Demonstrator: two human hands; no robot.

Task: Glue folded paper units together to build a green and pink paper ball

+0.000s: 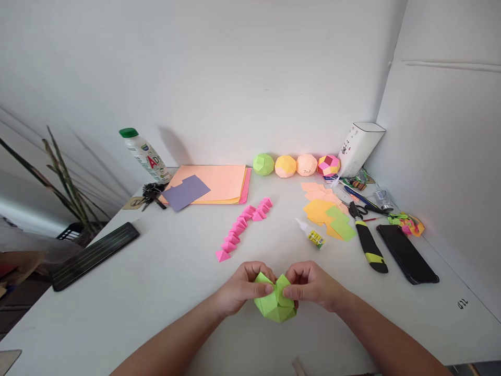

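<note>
At the near middle of the surface: a faceted green paper ball, its pointed upper flaps parted, sits between both hands.
Left hand: pinches the ball's upper left rim, thumb outside, fingers curled behind.
Right hand: pinches the upper right rim the same way; a narrow gap separates the thumbs.
Pink pieces: a slanting row of small folded shapes ahead of the left hand, well apart from it.
Glue bottle: lies ahead of the right hand, near paper cutouts.
Cutter and black phone: side by side, slanting, farther right.
Open room: widest leftward, from the left forearm to a dark bar along the left edge; a smaller stretch between right forearm and phone.
Back edge: a paper stack, then four paper balls in a row by the wall.
</note>
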